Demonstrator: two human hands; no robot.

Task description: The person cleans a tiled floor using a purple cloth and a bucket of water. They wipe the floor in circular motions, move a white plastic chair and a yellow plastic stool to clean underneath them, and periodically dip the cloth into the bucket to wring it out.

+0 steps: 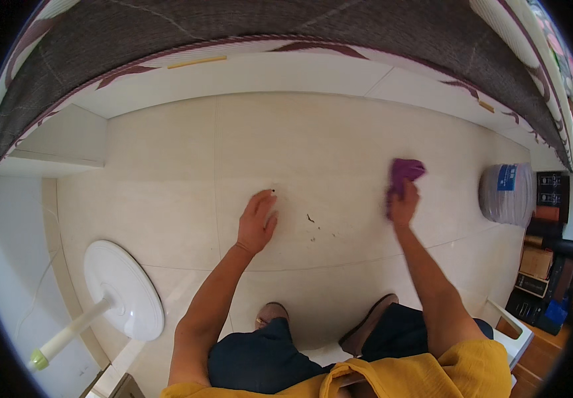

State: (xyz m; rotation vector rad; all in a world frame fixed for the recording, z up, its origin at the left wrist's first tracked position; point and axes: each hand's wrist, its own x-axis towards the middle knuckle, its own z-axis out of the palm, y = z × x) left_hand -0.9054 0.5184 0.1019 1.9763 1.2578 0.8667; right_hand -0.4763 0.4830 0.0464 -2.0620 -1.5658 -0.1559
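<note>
On the right, my right hand grips a crumpled purple cloth, slightly blurred, at the tiled floor. Over the middle of the floor is my left hand, palm down, with its thumb apart from its fingers and nothing plainly held. A tiny dark speck shows at its fingertips; whether it touches them I cannot tell. Between my hands lie a thin dark scrap and several small bits of debris.
A bed with a dark mattress side overhangs the far floor. At left stands a white round base with a pole. To the right are a clear plastic container, stacked boxes and a white stool. My shoes are below.
</note>
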